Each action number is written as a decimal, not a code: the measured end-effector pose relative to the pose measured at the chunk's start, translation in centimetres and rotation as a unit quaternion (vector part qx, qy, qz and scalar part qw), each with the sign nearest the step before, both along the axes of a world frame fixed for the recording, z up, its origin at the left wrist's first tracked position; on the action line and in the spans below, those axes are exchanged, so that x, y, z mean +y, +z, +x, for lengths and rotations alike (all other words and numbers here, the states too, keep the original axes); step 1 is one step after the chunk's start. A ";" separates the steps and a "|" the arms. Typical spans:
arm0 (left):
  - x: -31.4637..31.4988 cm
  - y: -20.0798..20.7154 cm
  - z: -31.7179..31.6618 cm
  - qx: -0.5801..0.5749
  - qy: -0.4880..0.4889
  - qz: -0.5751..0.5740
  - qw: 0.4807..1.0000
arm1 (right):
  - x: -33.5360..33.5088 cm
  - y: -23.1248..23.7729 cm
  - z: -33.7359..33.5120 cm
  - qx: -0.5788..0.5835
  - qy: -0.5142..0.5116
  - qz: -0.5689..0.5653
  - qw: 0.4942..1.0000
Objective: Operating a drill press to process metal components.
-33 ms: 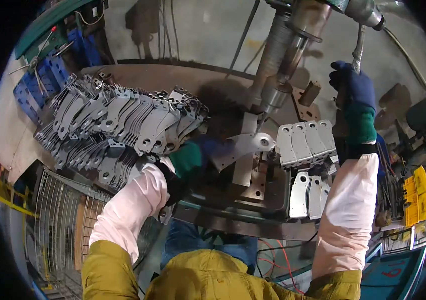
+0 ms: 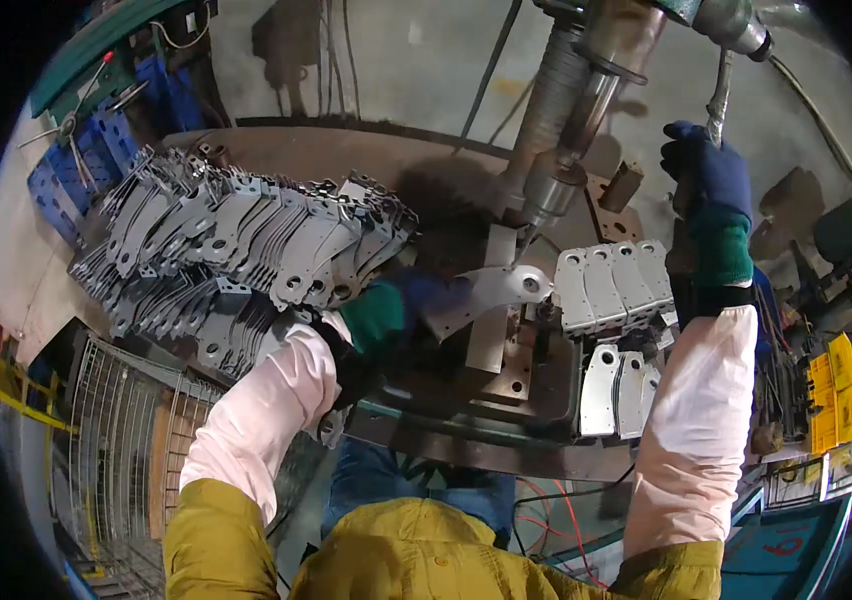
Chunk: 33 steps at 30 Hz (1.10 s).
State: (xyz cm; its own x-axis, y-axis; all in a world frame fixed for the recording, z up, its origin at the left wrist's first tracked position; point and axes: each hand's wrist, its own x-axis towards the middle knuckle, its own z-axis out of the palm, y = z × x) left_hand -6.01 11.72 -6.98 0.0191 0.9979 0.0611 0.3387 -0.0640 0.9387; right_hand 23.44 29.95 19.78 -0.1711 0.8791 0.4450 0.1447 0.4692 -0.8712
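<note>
Left hand, head view: blue-gloved left hand (image 2: 431, 296) on the left end of a metal plate; fingers dark and blurred, can't tell if pinching it or just pressing down.
Right hand: blue-gloved right hand (image 2: 708, 172) raised, fingers curled round the lower end of a silver-wrapped lever (image 2: 720, 95).
Plate: curved grey metal plate (image 2: 494, 288), lies across the flat bar (image 2: 487, 341), holed rounded end pointing right, under the machine head.
Spindle: chuck (image 2: 553, 186) above the plate, thin bit (image 2: 526, 240) pointing down near its upper edge; can't tell if touching.
Left pile: big heap of similar plates (image 2: 246, 235), packed on edge and overlapping, on the table (image 2: 436, 460) left of the left hand.
Right stock: upper row of plates (image 2: 611, 285) standing side by side, just right of the worked plate; lower group (image 2: 601, 392) nearer the person.
Sleeves: both forearms in pale pink covers (image 2: 691, 430) over a mustard jacket (image 2: 426, 545).
Far right: yellow bins (image 2: 834, 395).
Lower left: wire basket (image 2: 121, 440).
Floor: red cable (image 2: 578, 530).
</note>
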 end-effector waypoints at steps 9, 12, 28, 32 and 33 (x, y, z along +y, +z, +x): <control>-0.6 5.8 1.8 0.201 -0.015 0.028 0.979 | 4.4 -1.6 -0.6 0.044 -0.035 0.033 0.998; 0.3 4.1 0.5 0.301 -0.043 0.054 0.951 | 5.1 -1.6 -0.6 -0.126 -0.103 0.188 0.969; 1.9 1.3 -1.8 0.147 -0.159 0.191 0.957 | 9.8 -2.1 -0.2 -0.287 -0.320 0.318 0.845; 0.9 3.0 -0.8 0.167 -0.129 0.093 0.973 | 7.4 -1.3 -2.5 -0.191 -0.313 0.201 0.908; 0.9 4.2 0.1 0.183 -0.099 0.056 0.976 | 7.0 -1.3 -2.8 -0.157 -0.310 0.160 0.924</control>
State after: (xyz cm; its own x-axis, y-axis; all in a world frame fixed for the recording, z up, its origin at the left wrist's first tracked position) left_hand -5.90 12.60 -2.77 0.2526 0.9597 0.1231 0.6213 -0.2584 0.7397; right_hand 20.65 36.95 18.50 0.1560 0.6836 0.7130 0.6934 0.4383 -0.5719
